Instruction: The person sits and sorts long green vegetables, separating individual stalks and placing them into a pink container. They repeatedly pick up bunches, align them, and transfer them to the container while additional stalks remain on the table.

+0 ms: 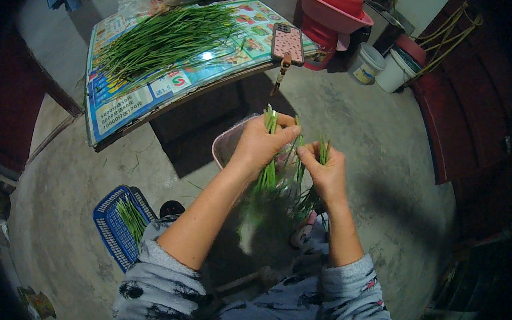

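Note:
My left hand grips a bunch of green garlic chives, their pale cut ends pointing up and the leaves hanging down. Its thumb and forefinger also pinch a few strands at the right. Close beside it, my right hand has a smaller bunch of chives in its palm, while its thumb and fingertip touch the same few strands. Below both hands stands a pink-rimmed plastic basin, mostly hidden by my left hand and forearm. The lower leaves look blurred.
A large heap of chives lies on a table with a printed cover. At its right edge rests a phone with a strap. A blue basket holding chives sits on the floor at left. Buckets and red basins stand back right.

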Action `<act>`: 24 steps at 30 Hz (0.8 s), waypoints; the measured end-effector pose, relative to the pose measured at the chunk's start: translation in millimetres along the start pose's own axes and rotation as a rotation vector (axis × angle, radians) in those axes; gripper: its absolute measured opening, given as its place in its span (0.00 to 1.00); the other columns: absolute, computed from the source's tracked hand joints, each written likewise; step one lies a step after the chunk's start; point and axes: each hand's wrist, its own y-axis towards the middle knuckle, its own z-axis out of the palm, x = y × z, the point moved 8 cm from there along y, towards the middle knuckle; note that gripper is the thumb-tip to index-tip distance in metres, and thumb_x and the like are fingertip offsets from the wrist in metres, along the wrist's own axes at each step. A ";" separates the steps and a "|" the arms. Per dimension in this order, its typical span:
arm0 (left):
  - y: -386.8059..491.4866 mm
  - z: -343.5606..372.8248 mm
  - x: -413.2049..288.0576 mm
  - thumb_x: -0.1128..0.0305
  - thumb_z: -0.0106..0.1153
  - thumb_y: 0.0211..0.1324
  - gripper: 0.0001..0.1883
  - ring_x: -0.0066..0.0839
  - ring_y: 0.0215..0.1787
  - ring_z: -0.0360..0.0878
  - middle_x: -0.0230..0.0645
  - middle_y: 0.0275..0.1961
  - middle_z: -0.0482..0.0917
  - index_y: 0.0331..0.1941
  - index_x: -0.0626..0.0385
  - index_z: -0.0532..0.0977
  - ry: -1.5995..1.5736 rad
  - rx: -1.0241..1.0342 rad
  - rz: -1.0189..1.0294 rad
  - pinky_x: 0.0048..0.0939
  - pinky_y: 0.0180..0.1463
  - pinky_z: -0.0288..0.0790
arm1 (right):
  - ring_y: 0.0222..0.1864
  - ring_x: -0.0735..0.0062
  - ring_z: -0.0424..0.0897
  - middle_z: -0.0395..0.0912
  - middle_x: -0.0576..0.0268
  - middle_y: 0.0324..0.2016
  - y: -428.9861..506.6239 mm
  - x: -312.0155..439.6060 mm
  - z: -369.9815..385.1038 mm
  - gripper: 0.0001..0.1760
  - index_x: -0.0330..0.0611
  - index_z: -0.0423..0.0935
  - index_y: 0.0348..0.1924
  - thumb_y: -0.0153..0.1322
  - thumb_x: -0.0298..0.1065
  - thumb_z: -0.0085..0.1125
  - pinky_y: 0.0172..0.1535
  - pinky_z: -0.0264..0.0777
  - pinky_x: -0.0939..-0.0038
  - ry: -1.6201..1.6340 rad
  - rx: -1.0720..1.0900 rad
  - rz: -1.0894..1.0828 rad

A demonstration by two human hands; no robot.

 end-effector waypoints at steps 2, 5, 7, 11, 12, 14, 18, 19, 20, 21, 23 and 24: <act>-1.1 3.0 -1.9 0.71 0.61 0.52 0.08 0.15 0.26 0.70 0.26 0.25 0.75 0.33 0.62 0.75 0.165 0.058 0.087 0.20 0.31 0.67 | 0.22 0.88 0.65 0.71 0.74 0.18 0.7 -0.3 -1.9 0.09 0.37 0.75 0.24 0.64 0.32 0.62 0.25 0.60 0.81 -0.001 0.015 0.043; 0.6 3.8 -0.6 0.67 0.62 0.49 0.10 0.16 0.24 0.71 0.31 0.21 0.76 0.31 0.62 0.77 0.204 0.088 0.141 0.24 0.29 0.65 | 0.18 0.88 0.63 0.68 0.74 0.16 -1.4 -2.1 0.3 0.09 0.39 0.75 0.23 0.65 0.33 0.61 0.22 0.57 0.82 0.165 0.054 0.129; 2.6 2.6 0.3 0.67 0.61 0.49 0.09 0.18 0.24 0.72 0.33 0.21 0.76 0.30 0.62 0.77 0.202 0.081 0.184 0.26 0.29 0.66 | 0.15 0.88 0.61 0.66 0.74 0.15 -4.3 -2.1 7.4 0.09 0.39 0.75 0.24 0.66 0.33 0.60 0.20 0.54 0.82 0.345 0.181 0.256; 4.0 5.1 -1.4 0.67 0.60 0.49 0.09 0.22 0.24 0.74 0.36 0.22 0.78 0.29 0.61 0.77 0.248 0.082 0.224 0.28 0.30 0.67 | 0.12 0.88 0.57 0.62 0.75 0.12 -8.9 -3.1 12.9 0.08 0.38 0.74 0.28 0.67 0.34 0.58 0.17 0.49 0.82 0.578 0.319 0.367; 5.0 2.2 0.4 0.67 0.60 0.49 0.09 0.22 0.24 0.75 0.36 0.22 0.78 0.29 0.61 0.77 0.263 0.058 0.201 0.28 0.31 0.68 | 0.12 0.88 0.57 0.61 0.75 0.12 -9.5 -2.2 13.2 0.08 0.38 0.73 0.28 0.67 0.33 0.57 0.17 0.49 0.83 0.577 0.333 0.365; 9.2 -5.0 5.1 0.67 0.60 0.49 0.09 0.24 0.25 0.75 0.36 0.23 0.78 0.30 0.61 0.78 0.294 0.012 0.155 0.29 0.31 0.68 | 0.12 0.89 0.57 0.59 0.75 0.12 -11.1 0.1 13.5 0.08 0.38 0.72 0.28 0.67 0.33 0.55 0.16 0.50 0.84 0.574 0.358 0.362; 19.6 -23.5 14.9 0.66 0.60 0.50 0.10 0.23 0.26 0.76 0.36 0.23 0.78 0.32 0.60 0.78 0.477 -0.130 0.208 0.28 0.32 0.69 | 0.12 0.89 0.58 0.60 0.74 0.13 -17.3 5.1 12.0 0.10 0.35 0.71 0.30 0.68 0.34 0.53 0.16 0.50 0.85 0.605 0.445 0.324; 20.3 -25.7 14.7 0.66 0.60 0.50 0.10 0.23 0.26 0.76 0.36 0.24 0.79 0.33 0.60 0.78 0.507 -0.156 0.226 0.27 0.32 0.69 | 0.12 0.89 0.57 0.60 0.74 0.13 -18.1 4.6 11.1 0.10 0.34 0.71 0.30 0.68 0.34 0.52 0.16 0.50 0.85 0.622 0.450 0.336; 20.6 -27.4 14.6 0.66 0.60 0.50 0.10 0.22 0.27 0.76 0.36 0.24 0.79 0.34 0.60 0.78 0.538 -0.182 0.243 0.27 0.32 0.69 | 0.12 0.89 0.57 0.60 0.74 0.13 -18.6 4.3 11.0 0.11 0.34 0.71 0.30 0.69 0.34 0.52 0.16 0.50 0.85 0.638 0.455 0.347; 19.7 -20.9 12.3 0.67 0.59 0.52 0.10 0.21 0.28 0.76 0.34 0.26 0.79 0.36 0.60 0.78 0.454 -0.124 0.215 0.25 0.32 0.69 | 0.12 0.89 0.58 0.60 0.75 0.13 -17.3 2.5 9.1 0.11 0.34 0.72 0.30 0.68 0.35 0.53 0.17 0.50 0.84 0.646 0.439 0.352; 9.2 -4.2 -6.2 0.68 0.58 0.55 0.11 0.17 0.30 0.74 0.29 0.31 0.79 0.40 0.62 0.77 0.292 -0.009 0.156 0.21 0.34 0.69 | 0.13 0.88 0.58 0.60 0.75 0.12 -14.1 -0.6 7.3 0.12 0.35 0.74 0.31 0.67 0.37 0.56 0.18 0.49 0.83 0.666 0.410 0.363; 5.3 2.3 -7.4 0.68 0.58 0.54 0.11 0.17 0.29 0.74 0.29 0.31 0.78 0.39 0.62 0.77 0.166 0.059 0.071 0.20 0.33 0.68 | 0.13 0.88 0.58 0.60 0.75 0.12 -13.4 1.1 8.1 0.11 0.35 0.73 0.31 0.67 0.36 0.54 0.17 0.49 0.83 0.656 0.410 0.358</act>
